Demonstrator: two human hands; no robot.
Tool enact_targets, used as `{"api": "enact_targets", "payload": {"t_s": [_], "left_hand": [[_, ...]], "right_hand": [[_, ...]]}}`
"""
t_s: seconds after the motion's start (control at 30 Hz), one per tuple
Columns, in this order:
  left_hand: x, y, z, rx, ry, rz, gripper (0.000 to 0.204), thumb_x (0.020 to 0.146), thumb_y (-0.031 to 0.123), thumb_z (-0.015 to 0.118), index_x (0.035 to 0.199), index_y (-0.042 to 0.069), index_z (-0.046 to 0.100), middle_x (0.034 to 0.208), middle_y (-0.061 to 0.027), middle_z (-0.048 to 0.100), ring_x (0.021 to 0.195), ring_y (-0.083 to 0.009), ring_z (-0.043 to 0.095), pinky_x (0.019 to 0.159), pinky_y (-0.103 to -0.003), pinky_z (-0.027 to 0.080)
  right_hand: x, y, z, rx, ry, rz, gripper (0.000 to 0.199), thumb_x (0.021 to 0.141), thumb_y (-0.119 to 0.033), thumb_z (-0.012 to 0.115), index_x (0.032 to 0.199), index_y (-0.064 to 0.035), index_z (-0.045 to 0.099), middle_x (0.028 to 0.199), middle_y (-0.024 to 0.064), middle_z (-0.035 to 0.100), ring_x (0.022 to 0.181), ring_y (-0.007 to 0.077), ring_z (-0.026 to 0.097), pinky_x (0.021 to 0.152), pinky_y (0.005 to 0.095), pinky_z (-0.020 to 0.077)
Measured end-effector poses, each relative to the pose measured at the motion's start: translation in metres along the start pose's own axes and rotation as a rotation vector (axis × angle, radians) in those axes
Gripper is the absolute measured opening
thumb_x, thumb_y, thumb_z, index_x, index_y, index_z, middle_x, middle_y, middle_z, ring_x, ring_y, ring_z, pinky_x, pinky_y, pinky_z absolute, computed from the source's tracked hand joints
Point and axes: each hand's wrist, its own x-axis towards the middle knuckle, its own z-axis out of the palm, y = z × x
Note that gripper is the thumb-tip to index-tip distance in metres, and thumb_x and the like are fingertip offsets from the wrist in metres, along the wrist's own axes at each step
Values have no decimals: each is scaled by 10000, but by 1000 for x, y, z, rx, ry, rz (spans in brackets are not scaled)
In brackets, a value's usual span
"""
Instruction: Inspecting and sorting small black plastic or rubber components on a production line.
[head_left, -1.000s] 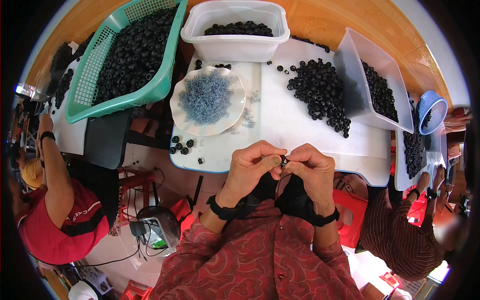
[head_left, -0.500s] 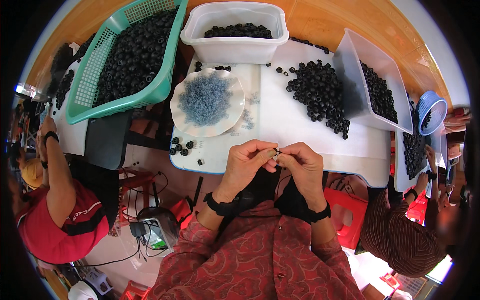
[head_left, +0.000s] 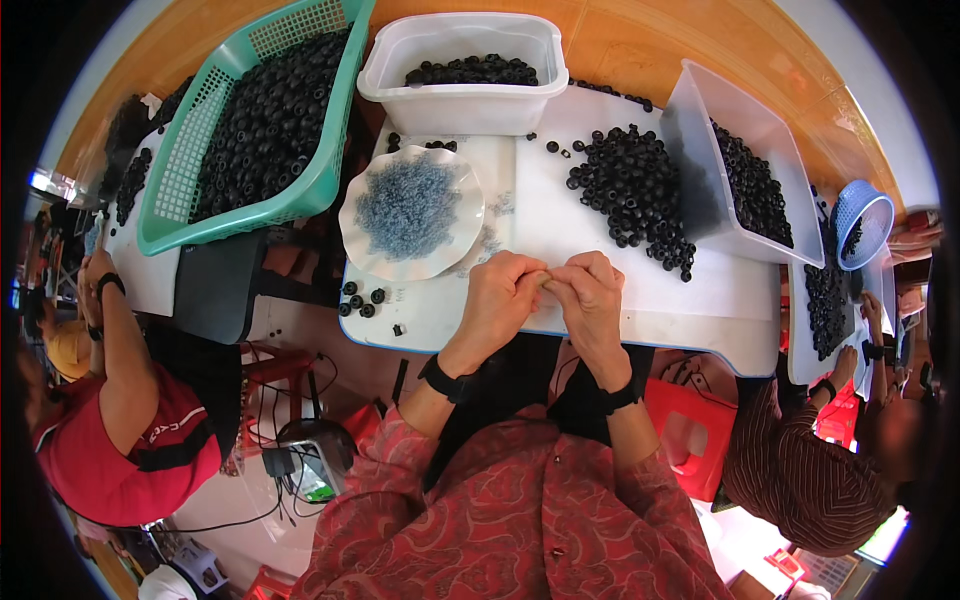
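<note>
My left hand [head_left: 502,298] and my right hand [head_left: 590,302] meet fingertip to fingertip above the front edge of the white table [head_left: 480,322]. Both are closed in a pinch, and whatever sits between the thumbs and fingers is hidden by them. Beyond my left hand stands a pale scalloped plate [head_left: 352,226] heaped with small translucent blue-grey pieces [head_left: 408,205]. A pile of black round plastic parts [head_left: 630,190] lies on the white sheet past my right hand. Several more black parts [head_left: 366,310] rest at the table's left front corner.
A green basket [head_left: 160,225] and two white tubs, one at the back [head_left: 460,108] and one tilted on the right [head_left: 690,150], hold black parts. Co-workers sit at left [head_left: 130,430] and right [head_left: 800,470]. A red stool [head_left: 690,430] stands below the table.
Both hands have moved slightly up and away from me, and the fingers have closed tighter together. The small dark piece that showed between the fingertips is now covered.
</note>
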Motion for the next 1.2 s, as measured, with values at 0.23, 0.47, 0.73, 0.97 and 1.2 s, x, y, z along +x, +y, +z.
{"api": "enact_targets", "payload": {"t_s": [0.23, 0.47, 0.73, 0.97, 1.2], "left_hand": [[6, -14, 6, 344, 64, 226, 83, 867, 4, 672, 941, 3, 709, 820, -114, 624, 625, -194, 644, 525, -302, 502], [-1, -9, 17, 520, 159, 376, 92, 831, 19, 682, 920, 39, 672, 812, -134, 593, 684, -330, 611, 575, -394, 498], [-3, -5, 23, 685, 107, 428, 137, 823, 20, 675, 955, 51, 653, 830, -120, 560, 713, -333, 617, 586, -413, 511], [-12, 1, 21, 671, 37, 419, 160, 820, 72, 631, 965, 5, 619, 884, -131, 534, 835, -333, 596, 609, -426, 510], [-11, -8, 28, 433, 165, 441, 313, 805, 148, 684, 1064, -10, 614, 977, -152, 564, 869, -348, 596, 632, -418, 521]], "right_hand": [[4, 3, 3, -126, 39, -88, 112, 749, -38, 743, 809, -120, 695, 871, -8, 562, 887, 197, 526, 914, 374, 321], [4, 3, 0, -90, 14, -88, 178, 734, 57, 682, 816, -101, 691, 888, 8, 568, 902, 213, 523, 930, 382, 321], [-1, 4, -6, 155, 52, 154, 199, 806, 97, 614, 930, -45, 676, 958, 98, 591, 907, 273, 565, 867, 402, 432], [1, -31, -2, 182, 76, -59, 229, 938, -47, 551, 1146, 37, 597, 1181, 183, 593, 1128, 324, 552, 1121, 451, 337], [9, -38, 8, 260, -143, -174, 438, 975, -254, 477, 1325, 5, 525, 1350, 171, 506, 1271, 340, 445, 1180, 552, 149]]}}
